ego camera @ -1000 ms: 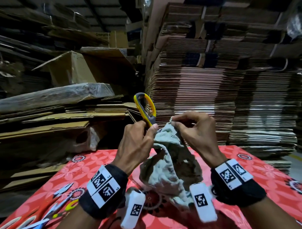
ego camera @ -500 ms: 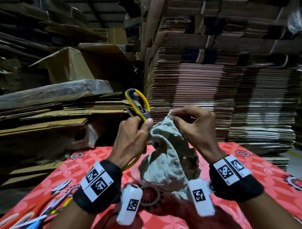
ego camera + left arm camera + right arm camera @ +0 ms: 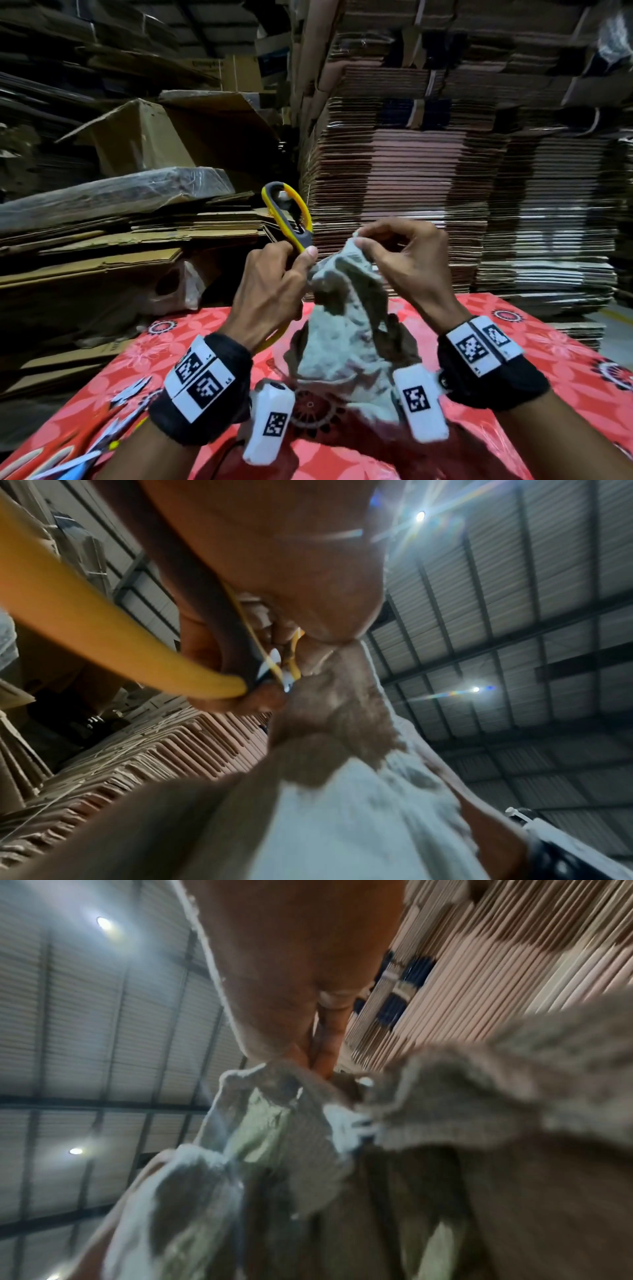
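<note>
Right hand (image 3: 409, 262) pinches cloth (image 3: 342, 346) edge (left hand (image 3: 270, 289) grips scissors (image 3: 287, 219)).

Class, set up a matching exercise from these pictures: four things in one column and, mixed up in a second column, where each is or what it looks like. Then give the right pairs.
Column one:
1. scissors
2. cloth
3. table cover
4. flattened cardboard

Column two:
a. red, with a flower pattern
b. stacked high behind the table
c. gripped in the left hand, yellow handle loop pointing up
d. top edge pinched by the right hand, the rest hanging down

Pairs: 1-c, 2-d, 3-a, 4-b
</note>
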{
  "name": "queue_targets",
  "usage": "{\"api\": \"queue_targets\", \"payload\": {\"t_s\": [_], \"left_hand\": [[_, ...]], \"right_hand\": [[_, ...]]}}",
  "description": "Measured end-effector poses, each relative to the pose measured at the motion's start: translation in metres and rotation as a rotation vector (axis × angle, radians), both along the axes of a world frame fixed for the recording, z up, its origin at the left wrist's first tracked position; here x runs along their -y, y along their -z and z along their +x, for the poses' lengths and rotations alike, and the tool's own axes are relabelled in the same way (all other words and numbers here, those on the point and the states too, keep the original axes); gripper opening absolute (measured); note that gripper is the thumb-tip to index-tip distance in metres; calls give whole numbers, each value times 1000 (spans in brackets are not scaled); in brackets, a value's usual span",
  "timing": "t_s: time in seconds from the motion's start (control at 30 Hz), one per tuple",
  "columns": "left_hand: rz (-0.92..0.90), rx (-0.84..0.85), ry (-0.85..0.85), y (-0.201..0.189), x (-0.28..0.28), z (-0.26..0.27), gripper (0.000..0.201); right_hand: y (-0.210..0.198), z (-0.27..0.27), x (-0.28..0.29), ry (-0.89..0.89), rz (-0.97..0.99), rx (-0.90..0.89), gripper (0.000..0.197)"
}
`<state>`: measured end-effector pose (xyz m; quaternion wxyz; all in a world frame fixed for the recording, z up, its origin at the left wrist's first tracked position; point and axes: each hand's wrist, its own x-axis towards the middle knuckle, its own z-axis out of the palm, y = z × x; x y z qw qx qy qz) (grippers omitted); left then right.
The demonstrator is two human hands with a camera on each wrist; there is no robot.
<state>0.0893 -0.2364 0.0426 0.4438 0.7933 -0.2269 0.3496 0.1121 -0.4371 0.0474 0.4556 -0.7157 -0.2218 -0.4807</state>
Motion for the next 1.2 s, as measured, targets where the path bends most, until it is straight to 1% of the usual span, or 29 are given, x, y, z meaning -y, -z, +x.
{"api": "queue_targets", "payload": {"t_s": [0.07,0.2,0.27,0.33,0.43,0.53,0.6,0.67,0.73,0.8,0.87,0.93,0.97,1.0,1.1,1.2], "left_hand": [[-20,12,-8,0,2,-2,50],[-13,17,-36,0,0,2,47],[-37,-8,-14,1,-1,4,44],[-32,-7,-26,0,-1,5,43],[-6,0,-37,-3,1,4,46],[-1,-25,-2,-4,1,0,47],[-21,-50,29,-2,2,-1,47],[-58,-86,83,-1,3,0,45],[-100,-129,144,0,5,1,45],[-141,-151,171,1,5,6,47],[-198,-176,189,0,1,11,50],[-253,-209,211,-2,-4,16,50],[-269,-227,222,-2,-7,17,47],[-280,-243,231,-3,-9,18,45],[-300,-265,245,-3,-13,20,42],[-307,-288,256,-2,-13,21,44]], "right_hand": [[0,-1,3,23,4,13,13],[9,-6,-16,48,-69,99,12],[11,-5,-20,30,-78,108,12],[10,-7,-20,-3,-78,99,11],[5,-11,-19,-27,-98,111,10],[0,-6,-11,-52,-43,40,11],[0,4,2,-36,-1,-10,14],[1,15,18,-13,21,-61,11],[-1,22,31,-40,77,-111,7],[-5,23,41,-62,132,-116,8],[-8,22,46,-47,141,-87,9],[-8,25,49,-61,170,-92,1],[-6,27,50,-76,188,-115,2],[-5,29,50,-86,190,-143,1],[-4,29,44,-73,100,-178,16],[-4,21,33,-105,36,-197,15]]}}
